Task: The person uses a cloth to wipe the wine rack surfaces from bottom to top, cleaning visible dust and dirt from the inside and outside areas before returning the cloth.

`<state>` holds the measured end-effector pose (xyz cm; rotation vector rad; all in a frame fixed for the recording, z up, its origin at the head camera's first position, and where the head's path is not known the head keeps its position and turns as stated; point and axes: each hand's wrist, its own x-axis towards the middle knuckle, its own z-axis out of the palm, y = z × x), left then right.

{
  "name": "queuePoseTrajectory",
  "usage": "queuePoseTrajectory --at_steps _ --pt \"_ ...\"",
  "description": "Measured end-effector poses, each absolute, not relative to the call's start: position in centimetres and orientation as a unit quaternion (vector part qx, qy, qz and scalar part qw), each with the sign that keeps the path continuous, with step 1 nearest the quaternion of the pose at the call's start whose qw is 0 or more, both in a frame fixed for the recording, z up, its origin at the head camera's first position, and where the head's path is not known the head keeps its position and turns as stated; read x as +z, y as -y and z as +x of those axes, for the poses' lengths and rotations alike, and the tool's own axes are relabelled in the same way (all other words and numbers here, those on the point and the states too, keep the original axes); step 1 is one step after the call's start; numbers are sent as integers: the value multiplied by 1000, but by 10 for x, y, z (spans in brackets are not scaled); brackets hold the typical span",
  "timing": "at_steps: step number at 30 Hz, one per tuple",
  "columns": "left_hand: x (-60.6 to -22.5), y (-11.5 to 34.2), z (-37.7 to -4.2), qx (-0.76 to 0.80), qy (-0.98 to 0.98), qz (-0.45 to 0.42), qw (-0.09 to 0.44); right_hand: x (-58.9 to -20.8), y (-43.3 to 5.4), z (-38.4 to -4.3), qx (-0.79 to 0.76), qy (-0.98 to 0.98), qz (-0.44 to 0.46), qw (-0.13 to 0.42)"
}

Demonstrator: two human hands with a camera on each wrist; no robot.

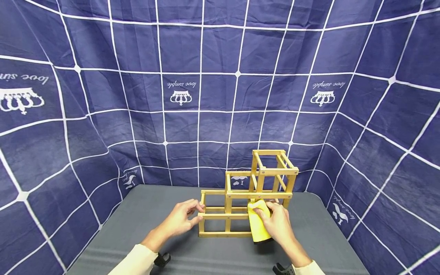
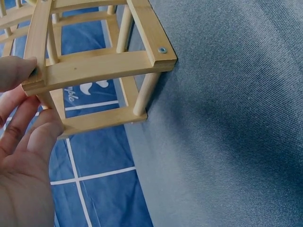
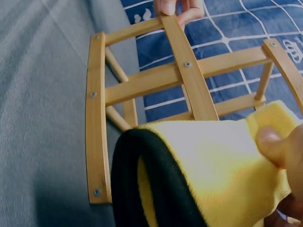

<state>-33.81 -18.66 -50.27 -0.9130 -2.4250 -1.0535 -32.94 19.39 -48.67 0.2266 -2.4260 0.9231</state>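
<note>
A stepped rack of light wooden bars stands on the grey surface, lowest at the left and tallest at the right. My left hand grips its left upper corner, with thumb and fingers around the bar end in the left wrist view. A yellow cloth with a black edge hangs folded from my right hand. The right thumb presses on the cloth, which lies against the rack's lower right part and covers some of its bars. Some right fingertips are hidden behind the cloth and rack.
The grey surface carries the rack. Behind and on both sides hangs a blue sheet with white grid lines and crown prints. A dark strap sits at the left wrist, another at the right.
</note>
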Motion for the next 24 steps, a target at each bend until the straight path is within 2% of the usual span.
queuePoseTrajectory --at_steps 2,9,13,16,24 --pt "-503 187 -338 -372 855 -317 173 -486 -194 -329 323 907 89 254" --pt "-502 186 -336 -367 857 -313 181 -495 -191 -328 346 882 97 304" --pt "-502 184 -334 -367 858 -309 185 -495 -200 -324 387 865 87 308" --pt "-501 182 -334 -359 859 -307 198 -493 -214 -317 423 848 82 310" --pt "-503 178 -332 -344 854 -314 231 -487 -279 -304 480 792 116 358"
